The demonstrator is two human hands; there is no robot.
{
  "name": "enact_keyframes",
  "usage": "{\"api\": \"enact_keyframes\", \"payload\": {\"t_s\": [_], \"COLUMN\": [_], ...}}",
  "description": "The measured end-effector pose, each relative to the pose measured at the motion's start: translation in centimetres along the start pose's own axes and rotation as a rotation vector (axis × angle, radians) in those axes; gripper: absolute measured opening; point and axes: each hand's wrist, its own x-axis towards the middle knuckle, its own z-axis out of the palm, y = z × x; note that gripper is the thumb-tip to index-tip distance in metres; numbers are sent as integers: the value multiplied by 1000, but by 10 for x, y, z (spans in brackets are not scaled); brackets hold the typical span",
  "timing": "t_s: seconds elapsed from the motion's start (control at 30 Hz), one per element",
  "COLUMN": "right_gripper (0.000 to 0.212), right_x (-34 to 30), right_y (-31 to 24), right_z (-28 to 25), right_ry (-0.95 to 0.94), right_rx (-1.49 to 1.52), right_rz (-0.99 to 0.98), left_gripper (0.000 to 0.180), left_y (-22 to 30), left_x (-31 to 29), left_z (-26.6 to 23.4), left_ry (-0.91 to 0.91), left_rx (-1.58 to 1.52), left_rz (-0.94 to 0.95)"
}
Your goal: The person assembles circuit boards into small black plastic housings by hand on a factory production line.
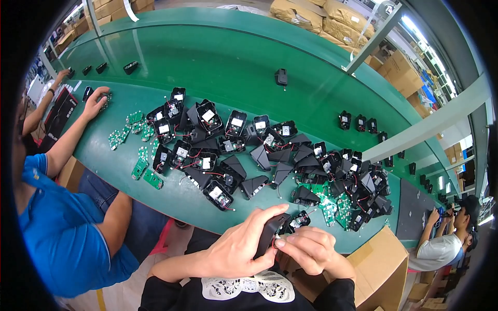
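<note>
My left hand [236, 246] is closed around a black plastic housing [268, 234], its fingers along the top and the thumb below. At the housing's right edge my right hand [310, 250] pinches with thumb and fingertips. A bit of red wire and something small and white show there, but the fingers cover most of what they grip. Just beyond the right hand lies another open black housing [299, 221] with parts inside. A pile of similar black housings [358, 179], many with thin red wires, spreads over the green bench [176, 199] in front of me.
Green circuit boards [139, 165] lie at the left, with more boards [332, 207] under the right-hand pile. A conveyor belt [207, 62] carries spaced housings behind. An open cardboard box [381, 262] stands at my right. A co-worker in blue [72, 223] sits close on the left.
</note>
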Motion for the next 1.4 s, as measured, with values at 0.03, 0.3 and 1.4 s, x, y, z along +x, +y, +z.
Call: {"api": "enact_keyframes", "payload": {"t_s": [0.03, 0.3, 1.4], "right_gripper": [30, 30, 38], "right_x": [0, 10, 6], "right_y": [-1, 10, 7], "right_z": [0, -4, 5], "right_ry": [1, -83, -73], "right_rx": [-1, 499, -29], "right_rz": [1, 499, 214], "left_gripper": [66, 65, 78], "left_y": [-1, -9, -22], "left_x": [0, 1, 1], "left_z": [1, 3, -7], "left_ry": [13, 65, -16], "left_rx": [-8, 88, -342], "left_rz": [8, 147, -196]}}
